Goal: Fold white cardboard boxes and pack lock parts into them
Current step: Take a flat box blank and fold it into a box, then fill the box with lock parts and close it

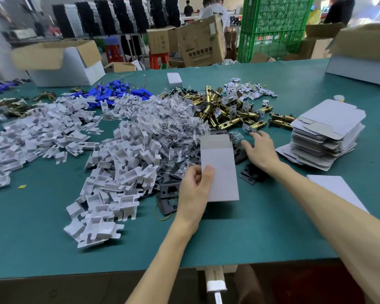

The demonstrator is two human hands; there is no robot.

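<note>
L hand (195,189) pinches white box (222,170) at its near corner, R hand (261,150) just beside it, fingers loose over black plates (248,177) — green surface (53,238) (cartons (200,40), crates (272,25) behind).

I log one white box (219,170), folded to a flat upright sleeve with its top flap open, pinched at the lower left edge by the left hand (193,191). At its 2 o'clock: a stack of box blanks (325,137), unfolded, edges uneven. At 12 o'clock: brass latch bolts (224,108), heaped. At 11 o'clock: clear bags (173,119) of small dark parts. At 9 o'clock: white inserts (119,163), a wide drift. At 7 o'clock: black plates (169,194), lying flat.
</note>
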